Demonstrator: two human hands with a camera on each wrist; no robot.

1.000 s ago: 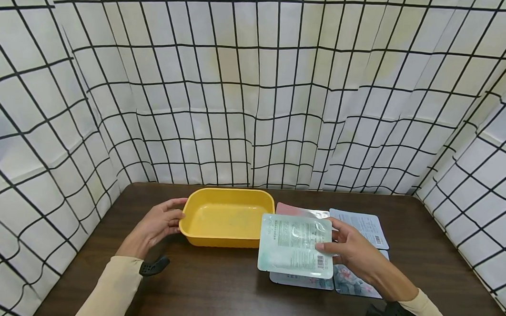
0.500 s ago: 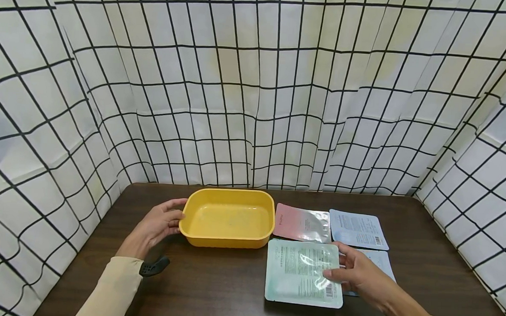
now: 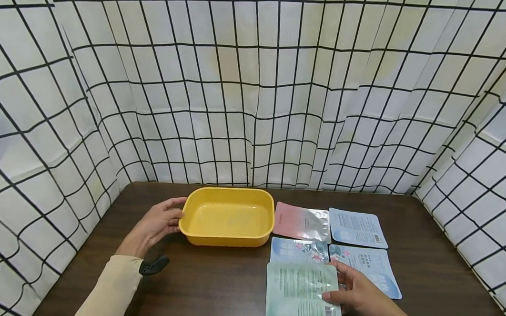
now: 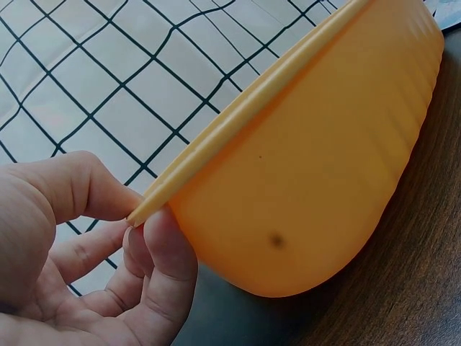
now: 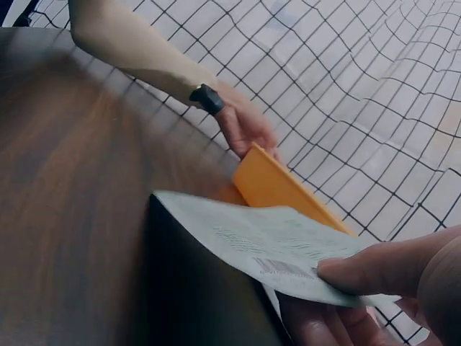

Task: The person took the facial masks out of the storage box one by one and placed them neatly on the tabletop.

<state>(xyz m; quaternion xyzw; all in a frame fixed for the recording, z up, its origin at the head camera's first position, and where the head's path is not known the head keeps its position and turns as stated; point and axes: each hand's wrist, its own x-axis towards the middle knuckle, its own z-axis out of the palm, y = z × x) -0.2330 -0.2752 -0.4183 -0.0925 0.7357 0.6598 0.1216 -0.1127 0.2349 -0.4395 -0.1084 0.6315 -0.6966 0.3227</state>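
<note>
My left hand (image 3: 157,224) pinches the rim of a yellow plastic basin (image 3: 227,241) at its left end; the left wrist view shows thumb and finger on the rim (image 4: 238,108). In my right hand (image 3: 357,292) is a pale green sheet mask packet (image 3: 301,294), gripped by its right edge with the thumb on top. That packet is at the table's near side and overlaps a blue floral packet (image 3: 295,250) in the head view. Seen from the right wrist, the green packet (image 5: 266,241) is raised off the table, its far corner over a dark shadow.
Beside the basin lie a pink and silver packet (image 3: 301,221) and a light blue packet (image 3: 358,228). Another blue floral packet (image 3: 369,266) lies below them, near my right hand. A white grid-patterned curtain (image 3: 256,91) encloses the dark wooden table (image 3: 211,289).
My right hand has brought the green packet toward the table's near side, away from the basin, uncovering the pink and blue packets. The left hand has stayed on the basin rim.
</note>
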